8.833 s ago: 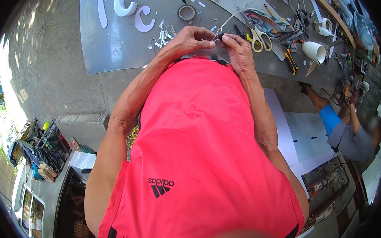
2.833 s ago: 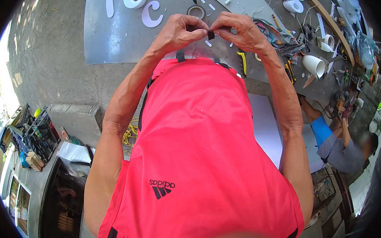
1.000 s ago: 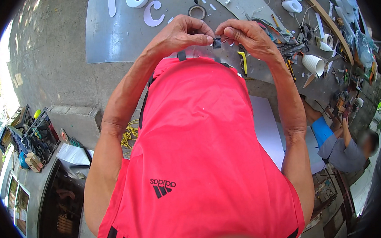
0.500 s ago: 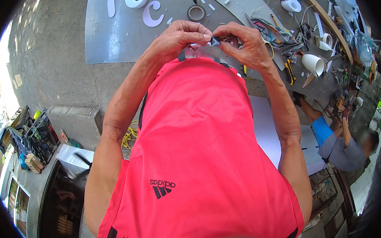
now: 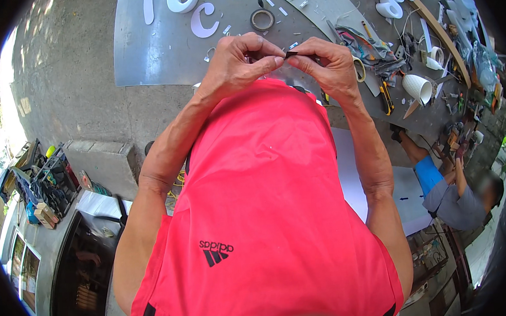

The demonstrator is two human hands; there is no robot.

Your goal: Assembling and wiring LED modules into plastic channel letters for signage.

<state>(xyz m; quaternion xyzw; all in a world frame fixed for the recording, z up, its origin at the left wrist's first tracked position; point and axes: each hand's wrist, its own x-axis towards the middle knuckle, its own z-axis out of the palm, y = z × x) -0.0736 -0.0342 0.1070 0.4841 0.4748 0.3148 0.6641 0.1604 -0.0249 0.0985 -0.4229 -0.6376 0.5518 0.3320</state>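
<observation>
A small black strip [image 5: 290, 54], which looks like a piece of tape, is stretched between my two hands at the near edge of the work table. My left hand [image 5: 237, 65] pinches its left end between thumb and forefinger. The right end sits between the thumb and fingers of my right hand [image 5: 329, 66]. Just beyond the hands lies a roll of dark tape [image 5: 262, 19] on the grey table [image 5: 142, 54]. White cut-out letter shapes [image 5: 204, 20] rest to its left, and small white scraps are scattered around it.
On the right are a utility knife [image 5: 386, 97], a white textured cup-like piece [image 5: 417, 89], a crumpled cloth [image 5: 373, 45], white foam-like rings [image 5: 388, 8] and a long wooden strip [image 5: 442, 33]. Another person [image 5: 458, 200] sits low at the right. A concrete block [image 5: 101, 161] stands at the left.
My fingers have shifted on the black piece, which now shows as a flatter strip between them. My left hand has turned slightly, and its fingers sit a little lower.
</observation>
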